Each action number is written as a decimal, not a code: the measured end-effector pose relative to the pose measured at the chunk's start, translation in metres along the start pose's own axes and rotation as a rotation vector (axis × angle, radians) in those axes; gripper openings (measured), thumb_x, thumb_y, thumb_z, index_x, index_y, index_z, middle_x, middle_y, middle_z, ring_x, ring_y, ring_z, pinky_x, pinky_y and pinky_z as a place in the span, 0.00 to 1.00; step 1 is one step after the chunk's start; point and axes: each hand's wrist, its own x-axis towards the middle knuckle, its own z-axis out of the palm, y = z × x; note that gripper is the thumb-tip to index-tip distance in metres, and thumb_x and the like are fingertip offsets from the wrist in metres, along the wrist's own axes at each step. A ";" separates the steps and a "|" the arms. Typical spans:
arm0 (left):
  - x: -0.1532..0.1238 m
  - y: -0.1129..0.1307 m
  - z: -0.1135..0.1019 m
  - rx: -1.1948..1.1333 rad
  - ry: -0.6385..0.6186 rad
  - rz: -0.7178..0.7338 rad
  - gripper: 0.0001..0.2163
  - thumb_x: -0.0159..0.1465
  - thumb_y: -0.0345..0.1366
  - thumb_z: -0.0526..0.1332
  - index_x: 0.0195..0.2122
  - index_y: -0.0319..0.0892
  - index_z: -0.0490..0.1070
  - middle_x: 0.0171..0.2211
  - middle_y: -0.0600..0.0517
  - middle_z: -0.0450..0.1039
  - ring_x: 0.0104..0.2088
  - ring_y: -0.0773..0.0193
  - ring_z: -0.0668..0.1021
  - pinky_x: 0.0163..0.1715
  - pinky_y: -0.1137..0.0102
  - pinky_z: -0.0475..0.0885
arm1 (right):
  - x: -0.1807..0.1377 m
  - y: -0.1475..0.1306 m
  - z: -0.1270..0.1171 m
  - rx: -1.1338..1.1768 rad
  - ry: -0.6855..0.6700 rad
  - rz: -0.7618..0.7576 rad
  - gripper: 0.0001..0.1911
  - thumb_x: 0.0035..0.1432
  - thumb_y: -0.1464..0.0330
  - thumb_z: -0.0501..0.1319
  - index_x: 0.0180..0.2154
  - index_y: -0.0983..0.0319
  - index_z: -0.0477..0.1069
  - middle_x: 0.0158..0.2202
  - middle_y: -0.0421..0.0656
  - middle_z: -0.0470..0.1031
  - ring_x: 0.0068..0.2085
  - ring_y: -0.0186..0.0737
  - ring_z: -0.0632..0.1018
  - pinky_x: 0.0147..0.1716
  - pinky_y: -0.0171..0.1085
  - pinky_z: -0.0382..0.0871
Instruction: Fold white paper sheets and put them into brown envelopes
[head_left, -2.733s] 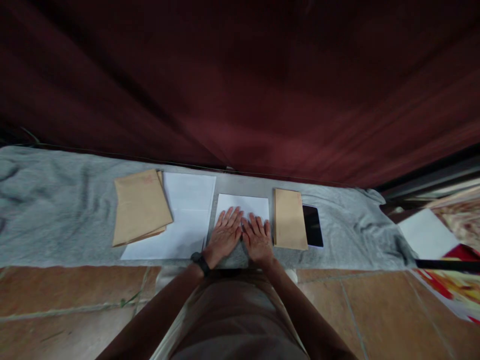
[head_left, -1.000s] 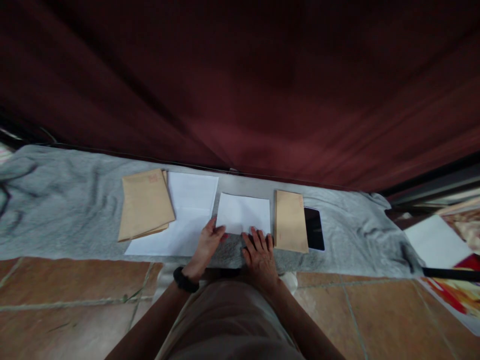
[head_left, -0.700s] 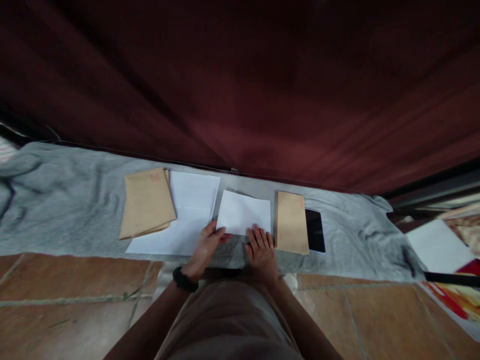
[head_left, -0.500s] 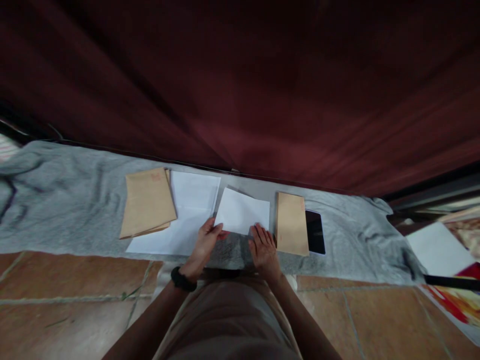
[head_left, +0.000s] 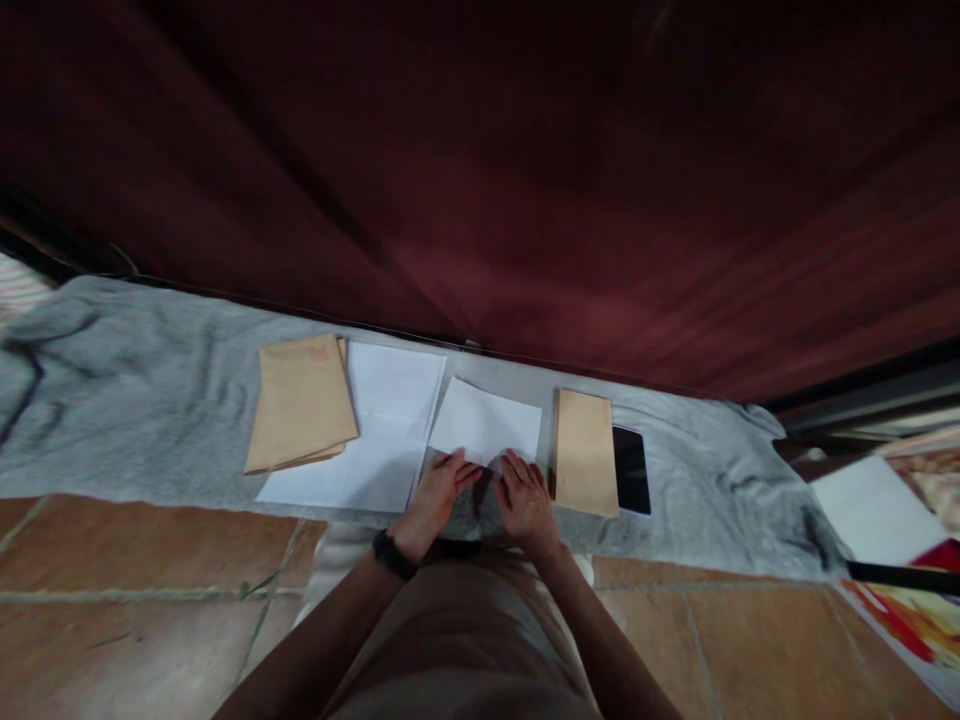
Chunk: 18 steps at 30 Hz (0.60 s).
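White paper (head_left: 487,418) lies at the fingertips of both hands, and its position there is where trouble could start. Its far edge is askew to the cloth's, so if the two hands pulled unevenly, it could twist or crease along a slant. The near edge is the only part being touched; should the fingers press down too hard there, the sheet might buckle or slip away on the soft grey cloth (head_left: 690,490). A sideways push could also run it into the narrow brown envelopes (head_left: 586,450), which sit close beside the right hand (head_left: 525,500), or into the larger white sheets (head_left: 386,420) just left of it.

As for where it lies, the paper is straight ahead of the hands, spreading away from the wearer, with the left hand (head_left: 439,495) at its near-left part and the right hand at its near-right part. The two hands are near each other but apart, fingers held close together and slightly bent. Whether either one truly pinches the edge or merely rests on it, I cannot tell.

Out past the left hand, wide brown envelopes (head_left: 304,400) overlap the larger sheets; past the right hand, a dark-screened phone (head_left: 632,470) lies beyond the narrow envelopes.
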 end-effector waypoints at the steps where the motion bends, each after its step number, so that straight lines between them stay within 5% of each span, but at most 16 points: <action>1: 0.000 0.001 0.000 0.000 -0.003 0.006 0.09 0.59 0.31 0.71 0.31 0.41 0.70 0.30 0.52 0.80 0.33 0.62 0.84 0.42 0.63 0.81 | 0.000 0.000 0.000 0.012 0.000 -0.003 0.23 0.72 0.67 0.52 0.64 0.61 0.69 0.65 0.49 0.72 0.65 0.47 0.73 0.68 0.50 0.61; 8: 0.001 0.030 -0.005 0.039 0.051 0.068 0.13 0.58 0.28 0.71 0.28 0.43 0.64 0.23 0.57 0.73 0.26 0.65 0.81 0.36 0.66 0.81 | 0.011 0.011 -0.007 0.167 0.101 0.056 0.25 0.71 0.69 0.52 0.66 0.60 0.68 0.62 0.50 0.76 0.62 0.48 0.77 0.61 0.46 0.73; 13: -0.003 0.050 -0.004 0.016 0.085 0.060 0.15 0.56 0.26 0.70 0.28 0.44 0.63 0.24 0.57 0.73 0.25 0.65 0.80 0.34 0.64 0.82 | 0.026 0.018 -0.021 0.320 0.209 0.141 0.25 0.72 0.65 0.51 0.66 0.61 0.68 0.62 0.51 0.75 0.62 0.49 0.76 0.63 0.50 0.72; 18: -0.009 0.067 0.006 0.050 -0.003 0.211 0.17 0.54 0.36 0.75 0.24 0.43 0.64 0.23 0.56 0.73 0.27 0.65 0.80 0.41 0.63 0.81 | 0.035 0.021 -0.032 0.397 0.268 0.184 0.24 0.73 0.61 0.51 0.64 0.63 0.70 0.61 0.53 0.76 0.62 0.50 0.76 0.63 0.51 0.71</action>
